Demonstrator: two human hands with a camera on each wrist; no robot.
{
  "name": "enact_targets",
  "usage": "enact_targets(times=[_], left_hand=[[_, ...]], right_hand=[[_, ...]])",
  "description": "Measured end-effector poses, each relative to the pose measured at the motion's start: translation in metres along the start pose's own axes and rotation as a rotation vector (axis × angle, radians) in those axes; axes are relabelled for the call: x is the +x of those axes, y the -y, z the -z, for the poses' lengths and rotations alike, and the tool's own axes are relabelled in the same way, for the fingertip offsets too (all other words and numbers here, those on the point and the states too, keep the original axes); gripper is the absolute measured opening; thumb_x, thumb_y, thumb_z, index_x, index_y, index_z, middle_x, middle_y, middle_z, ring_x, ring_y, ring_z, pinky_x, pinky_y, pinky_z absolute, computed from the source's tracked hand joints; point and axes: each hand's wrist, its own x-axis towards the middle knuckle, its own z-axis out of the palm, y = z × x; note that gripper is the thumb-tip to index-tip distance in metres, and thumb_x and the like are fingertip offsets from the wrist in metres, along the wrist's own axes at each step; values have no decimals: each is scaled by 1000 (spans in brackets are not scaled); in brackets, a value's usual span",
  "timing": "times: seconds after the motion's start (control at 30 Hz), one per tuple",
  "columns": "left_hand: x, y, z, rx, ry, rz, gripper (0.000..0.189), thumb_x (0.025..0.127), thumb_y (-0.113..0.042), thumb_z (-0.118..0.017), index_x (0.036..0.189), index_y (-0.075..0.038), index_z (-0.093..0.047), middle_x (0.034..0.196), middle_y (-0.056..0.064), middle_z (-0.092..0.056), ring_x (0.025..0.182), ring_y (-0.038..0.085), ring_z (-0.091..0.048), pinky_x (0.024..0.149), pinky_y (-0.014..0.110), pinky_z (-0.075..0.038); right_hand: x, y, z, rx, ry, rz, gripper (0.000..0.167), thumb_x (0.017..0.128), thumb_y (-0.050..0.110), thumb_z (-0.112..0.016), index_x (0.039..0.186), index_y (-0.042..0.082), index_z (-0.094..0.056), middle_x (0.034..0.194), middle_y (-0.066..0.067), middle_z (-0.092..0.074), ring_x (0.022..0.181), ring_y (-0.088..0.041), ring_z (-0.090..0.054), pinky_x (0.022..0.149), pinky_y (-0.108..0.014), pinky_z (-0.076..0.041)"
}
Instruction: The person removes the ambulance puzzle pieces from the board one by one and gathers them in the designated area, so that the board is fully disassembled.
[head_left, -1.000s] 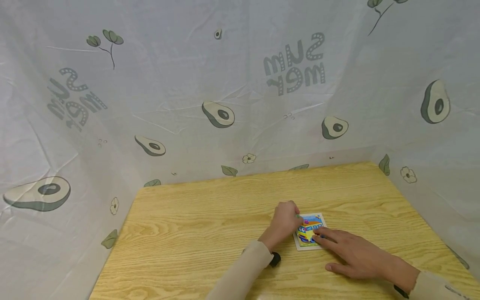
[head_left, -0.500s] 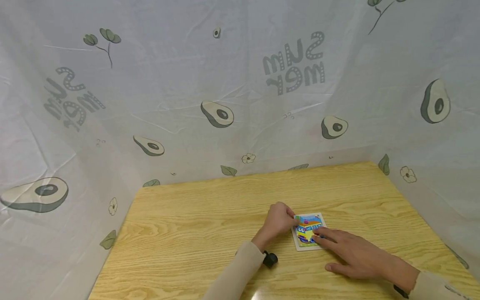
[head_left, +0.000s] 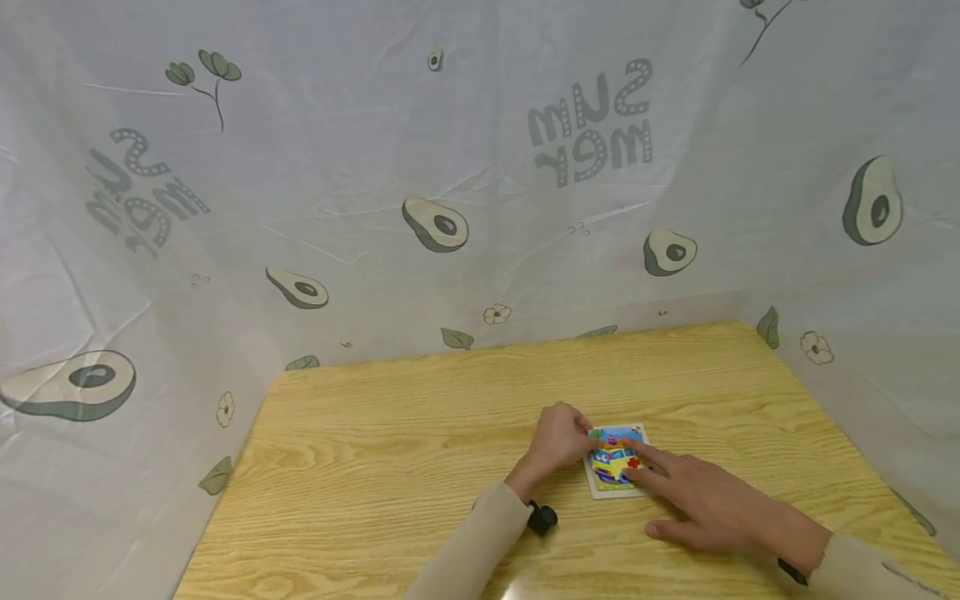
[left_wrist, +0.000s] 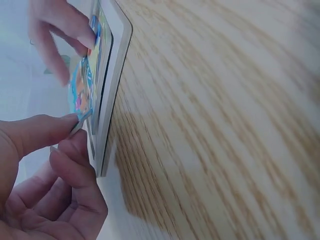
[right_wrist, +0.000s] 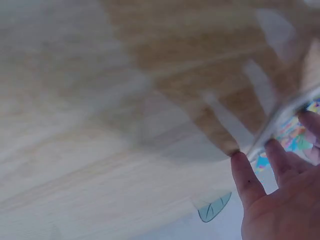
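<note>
A small square jigsaw puzzle (head_left: pixel 617 457) with a picture of a yellow vehicle lies in a pale tray (left_wrist: pixel 119 40) on the table. Thumb and index finger of my left hand (head_left: pixel 558 437) pinch a puzzle piece (left_wrist: pixel 80 95) at the puzzle's upper left corner. In the left wrist view this piece stands tilted above the tray. From the right, my right hand (head_left: pixel 705 500) reaches over the puzzle with its fingers extended, the fingertips touching it. Those fingers hide part of the picture's right side.
The wood-grain table (head_left: pixel 390 467) extends around the puzzle. A pale curtain (head_left: pixel 360 167) printed with avocados hangs behind it and along both sides. A dark wrist device (head_left: pixel 542 518) sits on the left wrist.
My left hand has shifted slightly left, still at the upper left corner. The right index finger has moved up and left over the puzzle, uncovering a red cross on the vehicle.
</note>
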Motion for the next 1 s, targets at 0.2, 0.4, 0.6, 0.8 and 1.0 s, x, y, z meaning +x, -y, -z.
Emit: enact_targets(times=[0.2,0.4,0.6,0.8,1.0], left_hand=[[1,2,-2,-23,-3,18,10,87,-15,-85,87,-5,-83,73,0,-74,55,4,-54,49,19,-42],[1,2,-4,-17,-3,28,12,88,-15,-84,88,-4,-83,80,2,-77,58,4,-54,51,19,-42],[0,2,-2,-15,-7,21,11,89,-15,-84,89,-4,-83,85,3,-79,61,4,-57,52,19,-43],[-1,3,4,-73,-6,13,9,89,-13,-82,90,-4,-83,87,4,-79,65,3,-60,55,19,-47],[-3,7,12,-162,-23,20,13,92,-16,-81,96,-3,-81,84,3,-77,68,4,-64,58,20,-50]], right_hand=[[13,-2,3,52,29,-32,54,100,60,-62,139,22,-62,160,-8,-53,129,-22,-60,99,-51,-55],[19,-2,3,77,50,-54,72,101,58,-62,155,11,-53,155,-9,-58,138,-31,-60,109,-61,-47],[30,-2,10,135,143,-137,74,102,62,-57,152,7,-55,154,-10,-58,134,-34,-64,112,-62,-45],[36,-1,11,124,189,-153,75,102,63,-56,152,8,-57,156,-12,-57,135,-38,-62,112,-61,-47],[34,-1,10,85,180,-142,74,100,63,-60,150,8,-58,157,-11,-56,136,-37,-61,110,-59,-50]])
